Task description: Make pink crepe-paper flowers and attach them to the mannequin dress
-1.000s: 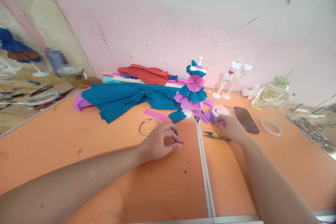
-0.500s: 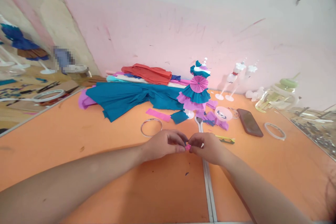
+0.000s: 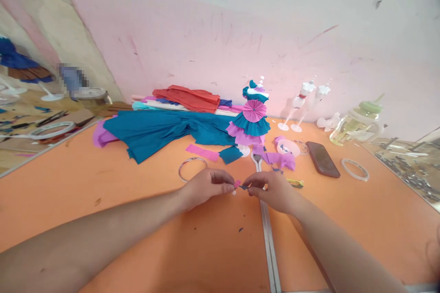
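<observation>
Over the orange table [image 3: 144, 242], my left hand [image 3: 204, 187] pinches a small crumpled pink scrap of crepe paper [image 3: 237, 184]. My right hand [image 3: 273, 191] is closed at the fingertips on a small dark blue scrap [image 3: 244, 187], whose tip meets or nearly meets the pink one. A whitish bit hangs just under the left fingertips. Beyond the hands stands a miniature dress form [image 3: 255, 111] in a ruffled teal and purple paper dress with a pleated rosette. Pink strip [image 3: 202, 152] and teal piece [image 3: 231, 154] lie in front of it.
Teal crepe paper [image 3: 161, 132] and folded red paper [image 3: 187, 98] lie along the wall. Tape rings [image 3: 355, 169], a phone [image 3: 323, 159], a yellow cutter [image 3: 295, 183], scissors [image 3: 256, 159], a small bowl [image 3: 288, 147], bare dress forms [image 3: 304, 96] and a bottle [image 3: 357, 121] stand or lie around.
My fingertips have drawn slightly apart, and the dark blue scrap now shows between them. The pink scrap sits at my left fingertips. The whole view has shifted a little.
</observation>
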Available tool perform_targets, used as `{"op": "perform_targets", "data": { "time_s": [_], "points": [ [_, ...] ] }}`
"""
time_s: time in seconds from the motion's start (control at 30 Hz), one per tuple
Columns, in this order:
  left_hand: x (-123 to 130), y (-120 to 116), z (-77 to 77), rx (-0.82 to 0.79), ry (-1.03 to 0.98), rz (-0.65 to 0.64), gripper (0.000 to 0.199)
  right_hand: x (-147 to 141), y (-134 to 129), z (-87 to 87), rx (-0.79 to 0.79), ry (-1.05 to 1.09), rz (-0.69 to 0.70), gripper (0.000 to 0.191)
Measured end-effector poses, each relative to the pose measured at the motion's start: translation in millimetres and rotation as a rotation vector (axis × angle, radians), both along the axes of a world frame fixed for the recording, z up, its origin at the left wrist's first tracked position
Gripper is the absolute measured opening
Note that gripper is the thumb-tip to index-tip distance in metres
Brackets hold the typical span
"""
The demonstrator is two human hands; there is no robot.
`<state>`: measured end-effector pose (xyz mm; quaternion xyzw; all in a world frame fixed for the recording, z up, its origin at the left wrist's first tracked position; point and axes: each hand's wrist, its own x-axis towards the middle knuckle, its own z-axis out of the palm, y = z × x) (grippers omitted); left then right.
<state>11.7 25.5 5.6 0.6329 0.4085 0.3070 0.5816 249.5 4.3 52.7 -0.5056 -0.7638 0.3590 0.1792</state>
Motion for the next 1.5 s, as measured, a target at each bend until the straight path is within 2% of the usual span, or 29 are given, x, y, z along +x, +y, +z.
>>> {"op": "perform_targets", "data": {
  "time_s": [0.13,0.2,0.27,0.33,0.4,0.43,0.47,0.53,0.63,0.7,0.77,0.87,1.13,1.33,1.5],
  "points": [
    [-1,1,-2.5,-0.015,-0.03,0.026,0.026,1,3,-1.9,0.168,-0.074,-0.05,0.024],
    [-1,1,-2.4,-0.016,-0.042,0.027,0.025,14,10,2.0,0.304,-0.164,-0.162,0.025],
    [-1,0,-1.2,-0.031,-0.038,0.028,0.026,39,20,10.2,0.407,-0.324,-0.317,0.025],
    [-2,-2,0.0,-0.056,-0.028,0.028,0.029,69,31,20.7,0.413,-0.508,-0.524,0.025],
    [-2,-3,0.1,-0.089,-0.044,0.047,0.032,92,38,29.1,0.373,-0.596,-0.619,0.026],
    [-2,-3,-0.3,-0.105,-0.071,0.061,0.033,96,39,31.1,0.372,-0.584,-0.624,0.025],
    [-1,-3,-1.0,-0.12,-0.11,0.08,0.034,95,38,31.1,0.4,-0.532,-0.579,0.024],
    [0,-3,-2.5,-0.144,-0.209,0.114,0.034,77,30,24.9,0.426,-0.339,-0.374,0.024],
    [1,-4,-2.7,-0.185,-0.343,0.099,0.03,25,10,4.8,0.374,-0.034,0.024,0.051],
    [2,-5,-1.3,-0.218,-0.409,0.039,0.027,-8,-1,-9.9,0.348,0.049,0.115,0.045],
    [3,-5,0.2,-0.248,-0.468,-0.008,0.025,-27,-7,-21.4,0.315,0.138,0.025,0.038],
    [2,-5,0.2,-0.297,-0.527,0.013,0.023,-34,-6,-31.1,0.298,0.298,-0.064,0.028],
    [3,-2,-3.5,-0.382,-0.529,0.023,0.028,-25,-2,-30.7,0.43,0.481,-0.043,0.006],
    [5,-2,-2.9,-0.403,-0.555,0.01,0.028,-26,1,-28.8,0.339,0.522,-0.042,0.003],
    [6,-3,-1.5,-0.395,-0.536,0.012,0.031,-23,3,-29.1,0.249,0.593,-0.02,0.008]
  ]
}}
